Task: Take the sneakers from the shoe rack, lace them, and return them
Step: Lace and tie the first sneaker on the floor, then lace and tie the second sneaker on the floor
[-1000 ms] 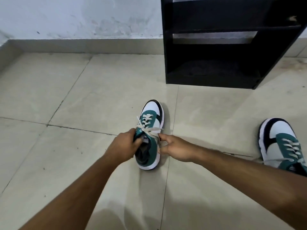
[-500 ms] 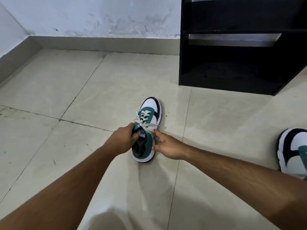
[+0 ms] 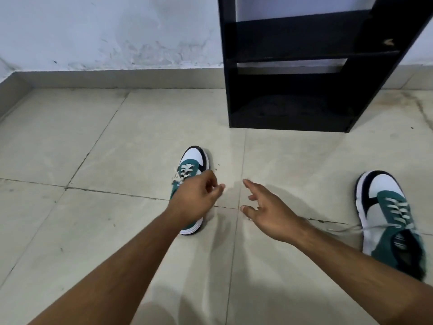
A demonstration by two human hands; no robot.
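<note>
A green, white and black sneaker [image 3: 193,160] stands on the floor tiles, toe pointing away from me, with cream laces crossed over its tongue. My left hand [image 3: 194,200] hovers over its heel and hides most of its rear half; the fingers are loosely curled and hold nothing. My right hand [image 3: 264,207] is to the right of that sneaker, clear of it, fingers spread over bare floor. The second sneaker [image 3: 389,219] of the pair lies at the far right, laced, with a loose lace end trailing left on the floor.
A black shoe rack [image 3: 300,66] stands against the wall ahead and to the right, its visible shelves bare. Pale floor tiles [image 3: 93,148] stretch left to a grey skirting and a scuffed white wall [image 3: 105,31].
Both hands have let go of the near sneaker's laces. The right hand has moved off to the right and opened; the left hand has lifted above the heel. My view has swung right, showing more of the second sneaker.
</note>
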